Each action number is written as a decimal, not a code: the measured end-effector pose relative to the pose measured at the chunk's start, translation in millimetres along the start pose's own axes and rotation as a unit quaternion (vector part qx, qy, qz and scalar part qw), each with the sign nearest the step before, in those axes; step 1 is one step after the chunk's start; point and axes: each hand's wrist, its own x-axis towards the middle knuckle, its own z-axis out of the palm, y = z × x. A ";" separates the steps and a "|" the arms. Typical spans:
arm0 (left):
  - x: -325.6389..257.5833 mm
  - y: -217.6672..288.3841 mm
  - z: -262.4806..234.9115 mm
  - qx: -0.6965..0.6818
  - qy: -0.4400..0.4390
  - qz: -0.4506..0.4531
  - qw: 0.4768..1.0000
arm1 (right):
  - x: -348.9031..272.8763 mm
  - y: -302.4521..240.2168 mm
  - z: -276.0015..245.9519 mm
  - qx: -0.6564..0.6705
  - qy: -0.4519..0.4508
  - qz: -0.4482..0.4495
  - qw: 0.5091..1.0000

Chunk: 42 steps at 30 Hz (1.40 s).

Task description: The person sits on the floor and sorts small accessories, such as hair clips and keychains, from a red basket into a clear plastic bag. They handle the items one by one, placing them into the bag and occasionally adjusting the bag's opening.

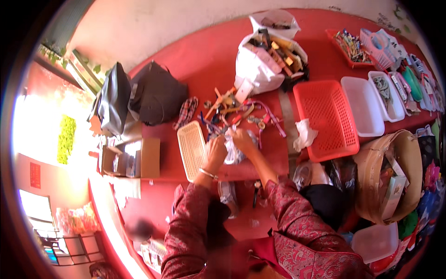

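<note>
Both hands are close together at the front of the red table, over a crumpled, see-through plastic bag. My left hand, with a bracelet at its wrist, has its fingers closed at the bag's left side. Opposite it, my right hand pinches the bag near its top. What lies inside the bag is hard to make out. Just beyond my fingers spreads a loose heap of small goods, with wooden sticks, coloured straps and a purple band. A cream woven basket stands beside my left hand.
A white bag full of boxes stands at the back. On the right are a red basket, a white tub and a round cardboard container. Dark bags and an open carton stand on the left.
</note>
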 end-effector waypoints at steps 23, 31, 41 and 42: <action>5.6 1.3 2.9 -0.422 -0.219 -0.045 0.879 | 19.4 -9.5 -44.1 0.060 -0.093 0.006 0.994; -4.3 -12.0 -4.1 -0.471 -0.303 -0.139 0.817 | 16.2 -25.4 -56.2 0.021 -0.197 -0.115 0.973; 1.4 -11.4 25.7 -0.154 -0.155 -0.052 0.974 | 8.8 -4.1 -26.3 -0.023 -0.174 -0.109 0.978; 4.3 -5.1 21.1 -0.179 -0.170 -0.067 0.967 | 10.7 -4.7 -31.5 -0.027 -0.145 -0.126 0.981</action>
